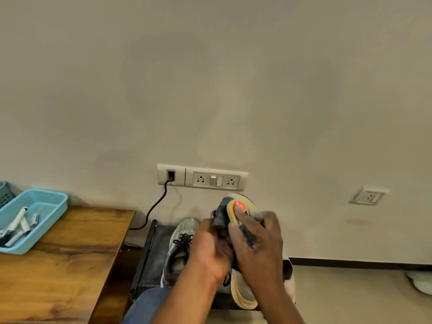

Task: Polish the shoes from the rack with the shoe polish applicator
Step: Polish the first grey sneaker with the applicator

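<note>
A dark grey shoe [221, 215] with a cream sole is held up on its side above the black shoe rack [152, 260]. My left hand [208, 251] grips it from the left, fingers curled round its upper. My right hand [254, 239] holds a yellow polish applicator [235, 212] with an orange label and presses it against the shoe near the toe. A second grey shoe [181, 244] with black laces lies on the rack, just left of my hands.
A wooden table [70, 265] stands at the left with a blue tray [44, 206] holding several tubes. A socket panel [202, 177] with a black cable sits on the wall behind. Another wall socket [367, 196] is at the right, and a white object [419, 280] lies on the floor.
</note>
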